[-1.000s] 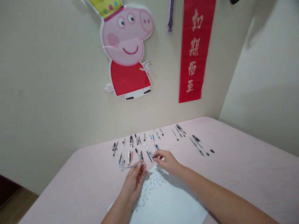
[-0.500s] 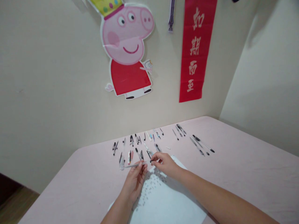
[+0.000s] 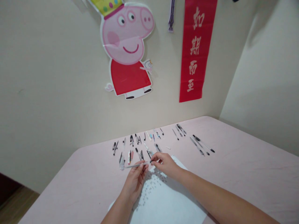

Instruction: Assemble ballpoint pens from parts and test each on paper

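My left hand point(image 3: 137, 177) is closed around a clear pen barrel point(image 3: 133, 165), which points left and lies nearly level above the table. At the barrel's right end, my right hand point(image 3: 162, 162) pinches a small dark piece point(image 3: 150, 161) between thumb and forefinger; it looks like the pen's black end part, though the fingers partly cover it. Both hands are over the top edge of a white sheet point(image 3: 168, 202), where many small dark bits or marks point(image 3: 149, 189) are scattered. Whether these are loose pieces or writing I cannot tell.
Behind my hands lie several groups of pen parts point(image 3: 132, 140), with refills, caps and clear barrels. Farther right are several whole-looking pens point(image 3: 203, 144). A pink cloth point(image 3: 245, 168) covers the table, which meets a wall with a cartoon pig cutout point(image 3: 130, 77) and a red banner point(image 3: 195, 62).
Very little differs. My left hand has shifted slightly right with the barrel, closer to the dark piece in my right hand, which stays in place.
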Motion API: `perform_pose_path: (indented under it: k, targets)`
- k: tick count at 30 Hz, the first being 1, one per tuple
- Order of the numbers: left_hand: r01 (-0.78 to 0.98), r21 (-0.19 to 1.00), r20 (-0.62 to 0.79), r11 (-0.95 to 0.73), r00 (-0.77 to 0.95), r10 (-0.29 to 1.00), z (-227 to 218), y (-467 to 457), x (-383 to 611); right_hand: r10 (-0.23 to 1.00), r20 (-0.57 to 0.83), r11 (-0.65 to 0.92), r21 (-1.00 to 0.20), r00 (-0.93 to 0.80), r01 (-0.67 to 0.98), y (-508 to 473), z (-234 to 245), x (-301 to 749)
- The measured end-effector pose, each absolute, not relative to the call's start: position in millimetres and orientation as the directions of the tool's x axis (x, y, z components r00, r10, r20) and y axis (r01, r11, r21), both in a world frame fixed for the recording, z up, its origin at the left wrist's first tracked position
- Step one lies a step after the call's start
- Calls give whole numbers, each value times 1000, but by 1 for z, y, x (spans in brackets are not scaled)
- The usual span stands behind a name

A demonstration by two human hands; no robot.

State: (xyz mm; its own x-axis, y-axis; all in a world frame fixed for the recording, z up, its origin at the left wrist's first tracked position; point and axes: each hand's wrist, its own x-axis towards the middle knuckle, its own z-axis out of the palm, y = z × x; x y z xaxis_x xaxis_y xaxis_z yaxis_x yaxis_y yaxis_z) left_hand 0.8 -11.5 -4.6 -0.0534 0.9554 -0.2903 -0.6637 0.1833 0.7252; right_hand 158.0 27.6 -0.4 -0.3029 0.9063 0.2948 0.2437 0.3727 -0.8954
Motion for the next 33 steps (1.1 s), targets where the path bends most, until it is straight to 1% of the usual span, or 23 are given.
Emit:
perform_pose_path:
  k: [12,17,22,33]
  targets:
    - [-648,737,-266,193,-16,964,-5,-13,0,924,265,334,-911,-277,242,25,4,158]
    - [-652,733,-255,193,-1,967,-6,-13,-1,922,257,326,-918,-289,225,25,4,158]
    - [-632,753,-233,182,2,972,-5,-13,0,916,251,325,-922,-314,210,26,0,159]
    - [-592,784,-211,188,31,977,-5,-14,0,895,258,371,-884,-363,286,27,-4,161]
